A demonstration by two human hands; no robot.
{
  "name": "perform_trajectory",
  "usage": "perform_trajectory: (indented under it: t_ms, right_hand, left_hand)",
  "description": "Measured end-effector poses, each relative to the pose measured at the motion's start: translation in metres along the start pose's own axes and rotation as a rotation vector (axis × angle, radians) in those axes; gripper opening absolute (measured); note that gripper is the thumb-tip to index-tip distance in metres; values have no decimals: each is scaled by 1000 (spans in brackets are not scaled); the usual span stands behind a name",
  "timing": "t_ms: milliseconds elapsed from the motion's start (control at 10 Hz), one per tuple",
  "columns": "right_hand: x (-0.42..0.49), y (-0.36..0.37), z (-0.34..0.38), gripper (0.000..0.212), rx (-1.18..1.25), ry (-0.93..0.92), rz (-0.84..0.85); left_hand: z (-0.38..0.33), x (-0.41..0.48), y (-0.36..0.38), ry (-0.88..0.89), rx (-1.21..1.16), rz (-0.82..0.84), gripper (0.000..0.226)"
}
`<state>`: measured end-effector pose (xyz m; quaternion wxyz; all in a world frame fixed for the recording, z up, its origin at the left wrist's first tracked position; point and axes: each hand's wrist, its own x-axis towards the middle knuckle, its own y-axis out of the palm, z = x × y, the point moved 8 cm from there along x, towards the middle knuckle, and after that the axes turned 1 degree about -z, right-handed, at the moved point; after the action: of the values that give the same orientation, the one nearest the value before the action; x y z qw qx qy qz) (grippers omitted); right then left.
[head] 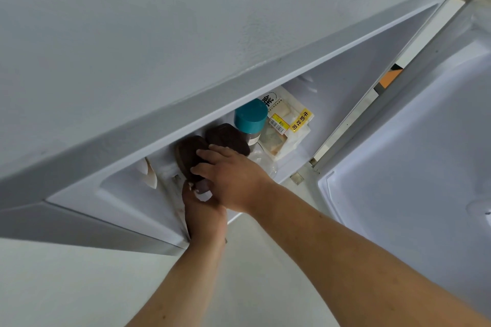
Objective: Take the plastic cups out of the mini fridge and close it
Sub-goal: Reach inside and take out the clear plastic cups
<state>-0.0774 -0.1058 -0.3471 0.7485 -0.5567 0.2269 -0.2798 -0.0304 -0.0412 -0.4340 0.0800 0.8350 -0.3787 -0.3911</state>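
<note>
I look down over the top of the white mini fridge (186, 34); its door (411, 156) hangs open to the right. Just inside the opening stand two plastic cups with dark brown lids, one on the left (187, 152) and one beside it (229, 137). My left hand (204, 216) is wrapped around the body of the left cup from below. My right hand (233, 179) lies over that cup's lid with its fingers curled on it. A clear plastic cup (264, 160) lies behind my right hand, partly hidden.
A jar with a teal lid (251, 115) and a bag of sliced bread with a yellow label (291, 125) sit deeper inside the fridge. A white rounded object (150, 174) is at the left of the compartment. Pale floor (252, 273) lies below.
</note>
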Motion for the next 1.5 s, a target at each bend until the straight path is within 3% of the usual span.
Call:
perform_trajectory:
  t_ms: [100, 200, 300, 400, 500, 600, 700, 800, 1000, 1100, 1200, 1400, 1500]
  right_hand:
    - [0, -1, 2, 45, -3, 21, 9]
    - [-16, -16, 4, 50, 49, 62, -98]
    - [-56, -31, -6, 44, 153, 217, -363]
    - [-104, -16, -24, 38, 209, 431, -430]
    - [-148, 4, -37, 33, 209, 550, -461]
    - [-181, 23, -50, 34, 229, 649, -456]
    - [-201, 38, -62, 38, 223, 719, -420]
    - [-201, 45, -73, 43, 298, 775, -389]
    - [-169, 50, -116, 52, 684, 1013, -444]
    - [-148, 51, -136, 54, 872, 1075, -492]
    - [-130, 60, -151, 56, 1033, 1126, -450]
    - [-109, 68, -162, 38, 1121, 1133, -433]
    - [-106, 66, -166, 15, 1032, 1147, -490]
  left_hand:
    - [16, 12, -14, -451, -553, -122, 24]
    - [23, -16, 5, -681, -981, -60, 28]
    - [35, -8, -30, -402, -53, -195, 42]
    - [20, -9, -32, -66, 761, -115, 50]
    - [25, -19, -23, -4, 825, -23, 23]
    - [35, -27, -7, -43, 949, 154, 11]
    - [42, -30, 10, 66, 1162, 310, 15]
    - [44, -23, 21, 103, 1173, 327, 19]
    - [44, -7, 38, -35, 880, 204, 49]
    - [46, 2, 44, -57, 789, 138, 35]
    - [50, 13, 49, -102, 696, 71, 35]
    - [58, 19, 57, -177, 632, 37, 35]
    - [59, 20, 58, -191, 616, 36, 34]
